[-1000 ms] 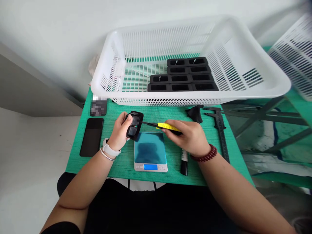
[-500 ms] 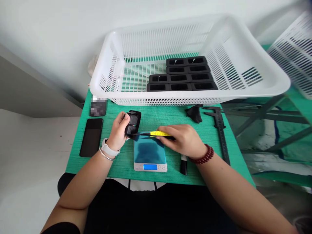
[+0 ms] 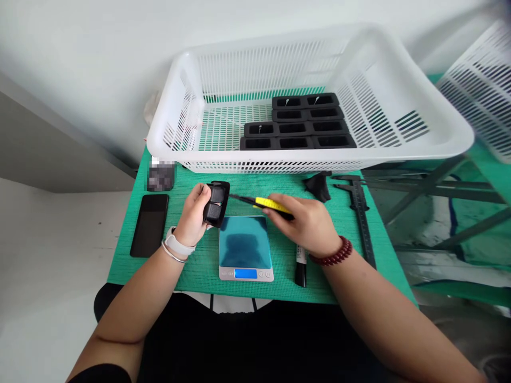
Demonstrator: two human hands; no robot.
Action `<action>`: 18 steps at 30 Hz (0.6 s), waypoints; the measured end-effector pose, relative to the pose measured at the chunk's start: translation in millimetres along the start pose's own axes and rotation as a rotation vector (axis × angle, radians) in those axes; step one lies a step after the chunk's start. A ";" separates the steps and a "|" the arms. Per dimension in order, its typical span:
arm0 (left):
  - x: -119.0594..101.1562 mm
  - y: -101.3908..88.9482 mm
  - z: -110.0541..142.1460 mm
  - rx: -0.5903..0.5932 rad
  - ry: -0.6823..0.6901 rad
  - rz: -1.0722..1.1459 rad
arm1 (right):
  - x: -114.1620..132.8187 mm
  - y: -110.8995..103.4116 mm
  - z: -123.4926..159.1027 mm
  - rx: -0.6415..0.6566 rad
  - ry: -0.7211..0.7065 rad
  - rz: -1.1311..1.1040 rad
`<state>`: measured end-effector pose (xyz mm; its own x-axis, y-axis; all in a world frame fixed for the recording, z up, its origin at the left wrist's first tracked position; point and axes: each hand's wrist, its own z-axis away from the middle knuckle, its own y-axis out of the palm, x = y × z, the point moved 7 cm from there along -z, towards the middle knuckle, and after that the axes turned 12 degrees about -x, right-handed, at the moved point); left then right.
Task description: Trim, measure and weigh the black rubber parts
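Note:
My left hand is closed around a black moulded part with two raised blocks and a thin rim, tilted above the mat. Between the blocks a small pale spot shows. My right hand grips a tool with a yellow and black handle, which looks like a utility knife. Its narrow dark tip points left and ends a little short of the part's right edge. Below and between my hands lies a digital scale with a shiny blue plate and a lit display.
A white plastic basket at the back holds several black hollow trays. On the green mat lie a phone, a marker, a caliper and a crumpled black piece. A blurred square object sits back left.
My right hand has drawn the tool right and its tip up, off the lower edge of the black part. My left hand has barely moved, still holding the part.

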<state>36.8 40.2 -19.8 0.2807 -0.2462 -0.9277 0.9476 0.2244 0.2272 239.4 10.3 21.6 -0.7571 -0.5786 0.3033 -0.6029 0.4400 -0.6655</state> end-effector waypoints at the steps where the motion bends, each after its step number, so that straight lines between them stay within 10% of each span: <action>1: 0.0 -0.2 0.1 -0.001 -0.001 0.001 | -3.1 -2.1 -0.3 -0.029 0.032 0.023; 8: 2.2 -3.4 -2.1 -0.013 -0.021 0.016 | 13.5 6.6 3.0 0.129 -0.101 -0.167; 18: 2.6 -3.1 -1.7 -0.006 -0.020 0.012 | 2.1 -1.0 0.4 0.013 0.005 -0.044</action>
<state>34.4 40.4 -23.4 0.2947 -0.2619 -0.9190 0.9434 0.2327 0.2363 238.5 8.4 22.7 -0.7313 -0.5939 0.3354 -0.6322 0.4056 -0.6602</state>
